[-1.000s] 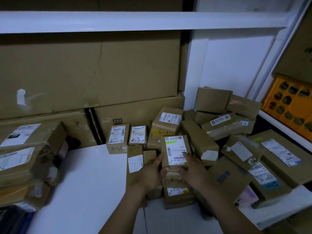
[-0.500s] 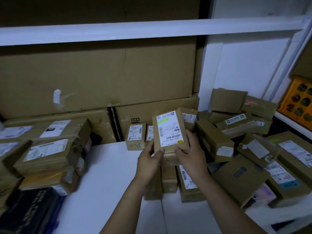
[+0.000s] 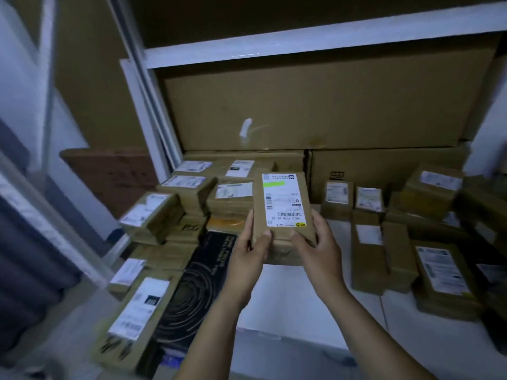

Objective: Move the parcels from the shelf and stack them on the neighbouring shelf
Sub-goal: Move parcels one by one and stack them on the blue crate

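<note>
I hold a small brown cardboard parcel (image 3: 282, 212) with a white label and a green stripe in front of me, above the white shelf (image 3: 296, 303). My left hand (image 3: 251, 252) grips its lower left edge and my right hand (image 3: 315, 245) grips its lower right edge. To the left stands a stack of labelled brown parcels (image 3: 175, 204). More parcels (image 3: 428, 242) lie scattered on the right side of the shelf.
A black box with a swirl print (image 3: 192, 292) lies flat at the lower left among parcels. Large cardboard cartons (image 3: 301, 111) fill the back of the shelf. A white upright post (image 3: 153, 111) and the shelf board above (image 3: 301, 48) frame the bay.
The parcel has been lifted off the right-hand pile and carried leftward; the view has swung left, so the left stack now sits close beside the parcel.
</note>
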